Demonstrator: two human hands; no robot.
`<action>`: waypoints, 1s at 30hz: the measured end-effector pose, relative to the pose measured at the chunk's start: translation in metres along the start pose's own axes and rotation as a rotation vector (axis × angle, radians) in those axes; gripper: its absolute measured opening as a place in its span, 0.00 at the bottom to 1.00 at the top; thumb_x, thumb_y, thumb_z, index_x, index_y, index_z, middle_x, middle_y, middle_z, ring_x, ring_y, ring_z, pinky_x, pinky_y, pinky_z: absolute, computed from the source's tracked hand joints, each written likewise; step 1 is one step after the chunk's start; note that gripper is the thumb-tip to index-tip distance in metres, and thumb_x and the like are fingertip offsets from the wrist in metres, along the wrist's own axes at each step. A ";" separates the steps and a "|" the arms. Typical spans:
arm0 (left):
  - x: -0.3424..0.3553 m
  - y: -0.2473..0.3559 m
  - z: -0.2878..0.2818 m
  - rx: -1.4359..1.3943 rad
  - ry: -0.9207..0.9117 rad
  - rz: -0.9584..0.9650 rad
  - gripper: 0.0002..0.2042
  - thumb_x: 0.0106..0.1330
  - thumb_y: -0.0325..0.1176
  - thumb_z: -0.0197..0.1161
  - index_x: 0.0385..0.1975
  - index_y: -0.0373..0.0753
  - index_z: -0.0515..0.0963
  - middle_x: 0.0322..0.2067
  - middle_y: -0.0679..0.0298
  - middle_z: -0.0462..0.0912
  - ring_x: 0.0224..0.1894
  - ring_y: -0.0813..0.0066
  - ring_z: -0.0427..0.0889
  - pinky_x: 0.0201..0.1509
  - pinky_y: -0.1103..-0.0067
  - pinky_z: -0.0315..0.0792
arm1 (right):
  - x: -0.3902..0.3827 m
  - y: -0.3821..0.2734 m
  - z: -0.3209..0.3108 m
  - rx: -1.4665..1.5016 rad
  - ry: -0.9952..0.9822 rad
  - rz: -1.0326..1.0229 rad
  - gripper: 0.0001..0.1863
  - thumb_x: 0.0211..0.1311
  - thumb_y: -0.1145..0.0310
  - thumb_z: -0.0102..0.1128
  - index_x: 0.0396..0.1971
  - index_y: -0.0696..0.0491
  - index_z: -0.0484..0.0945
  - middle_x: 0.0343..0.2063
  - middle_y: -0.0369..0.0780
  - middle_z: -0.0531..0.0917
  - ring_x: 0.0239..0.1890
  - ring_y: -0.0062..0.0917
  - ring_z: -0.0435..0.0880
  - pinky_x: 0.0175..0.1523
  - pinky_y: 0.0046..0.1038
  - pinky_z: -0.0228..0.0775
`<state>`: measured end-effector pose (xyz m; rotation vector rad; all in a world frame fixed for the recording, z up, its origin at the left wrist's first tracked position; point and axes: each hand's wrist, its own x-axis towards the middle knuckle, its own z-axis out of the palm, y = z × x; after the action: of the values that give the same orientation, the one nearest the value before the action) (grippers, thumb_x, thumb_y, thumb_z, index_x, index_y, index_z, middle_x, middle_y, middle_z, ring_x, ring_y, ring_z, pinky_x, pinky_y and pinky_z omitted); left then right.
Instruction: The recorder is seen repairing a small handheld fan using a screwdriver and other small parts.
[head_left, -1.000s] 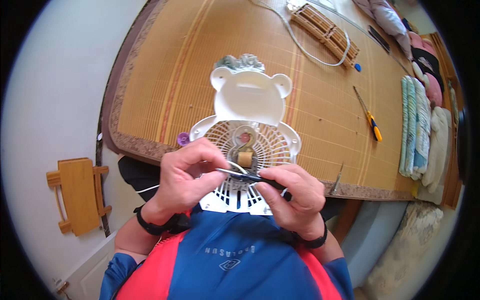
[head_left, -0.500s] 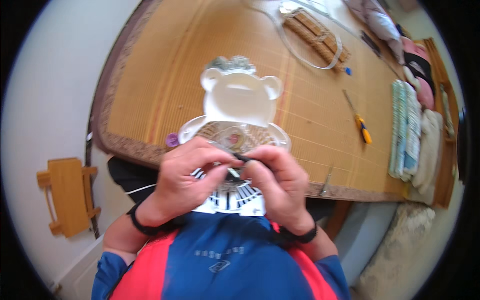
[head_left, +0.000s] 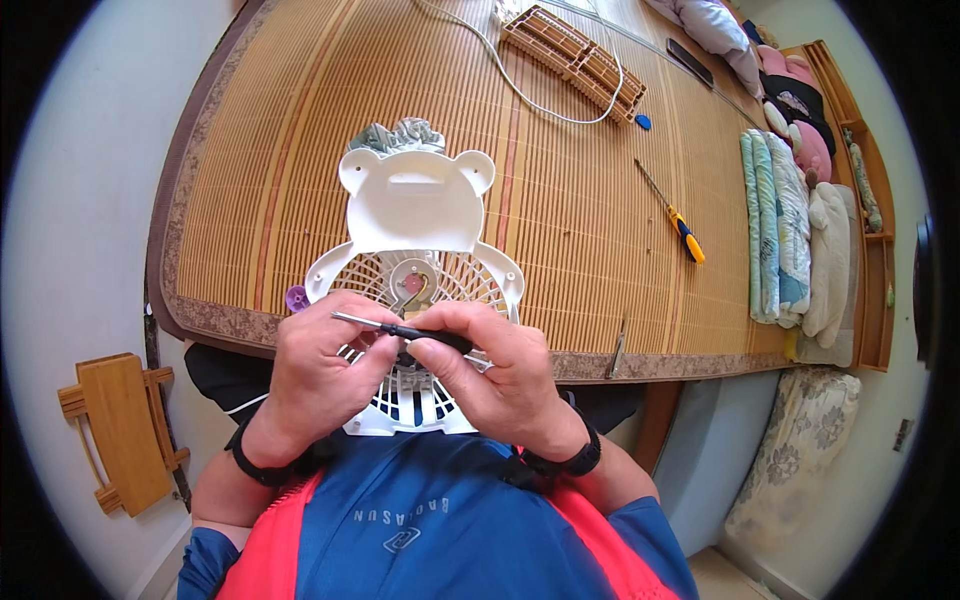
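Observation:
In my right hand (head_left: pixel 505 375) is a small black screwdriver (head_left: pixel 440 338), held between thumb and fingers, its thin metal shaft pointing left. The shaft lies across the curled fingers of my left hand (head_left: pixel 320 360); its thumb and index finger are pinched, and what is between them is hidden. Beneath both hands sits a white plastic fan grille (head_left: pixel 350 272), partly covered, with wires (head_left: pixel 414 284) at its round centre. A white bear-head-shaped plastic shell (head_left: pixel 415 212) adjoins its far side. Left of the grille lies a purple round knob (head_left: pixel 296 298).
A yellow and black screwdriver (head_left: pixel 685 235) lies on the bamboo mat, with a thin metal tool (head_left: pixel 617 352) near its front edge. Farther off are a brown slatted piece (head_left: pixel 575 65), a white cable (head_left: pixel 490 50), and a blue piece (head_left: pixel 643 122). Folded quilts (head_left: pixel 775 230) line the right.
The dark tool, earlier blurred between both hands, now shows as a screwdriver turned shaft-left in my right hand. The view has shifted, so the whole scene sits farther left.

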<state>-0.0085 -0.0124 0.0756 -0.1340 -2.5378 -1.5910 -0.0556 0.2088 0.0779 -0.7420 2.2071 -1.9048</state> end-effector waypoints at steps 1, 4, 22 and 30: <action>-0.002 -0.003 -0.001 -0.074 0.009 -0.027 0.07 0.71 0.18 0.77 0.46 0.31 0.93 0.40 0.56 0.94 0.37 0.74 0.93 0.40 0.78 0.85 | 0.000 0.000 -0.002 0.011 -0.005 -0.003 0.13 0.76 0.74 0.80 0.55 0.58 0.89 0.41 0.45 0.95 0.39 0.30 0.97 0.44 0.31 0.88; -0.004 0.000 -0.005 -0.359 0.075 -0.218 0.03 0.76 0.20 0.76 0.44 0.30 0.92 0.37 0.60 0.93 0.34 0.77 0.90 0.39 0.79 0.82 | 0.002 -0.007 -0.012 -0.084 0.126 -0.034 0.13 0.72 0.77 0.82 0.53 0.59 0.92 0.44 0.45 0.97 0.43 0.27 0.97 0.50 0.30 0.89; -0.003 -0.020 -0.011 -0.922 -0.001 -0.349 0.08 0.79 0.22 0.77 0.53 0.28 0.93 0.40 0.58 0.93 0.36 0.76 0.91 0.41 0.76 0.89 | -0.015 -0.007 -0.020 -0.079 0.164 0.028 0.11 0.68 0.84 0.79 0.49 0.64 0.91 0.40 0.47 0.95 0.40 0.31 0.95 0.49 0.30 0.86; -0.003 -0.025 -0.011 -0.813 -0.037 -0.316 0.08 0.77 0.20 0.76 0.51 0.26 0.93 0.46 0.51 0.92 0.38 0.68 0.92 0.44 0.73 0.90 | -0.014 -0.009 -0.025 -0.165 0.134 -0.048 0.13 0.66 0.84 0.81 0.49 0.63 0.91 0.39 0.47 0.95 0.40 0.34 0.96 0.49 0.33 0.88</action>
<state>-0.0086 -0.0338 0.0575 0.1656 -1.8326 -2.6663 -0.0515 0.2365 0.0881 -0.7169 2.4738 -1.8615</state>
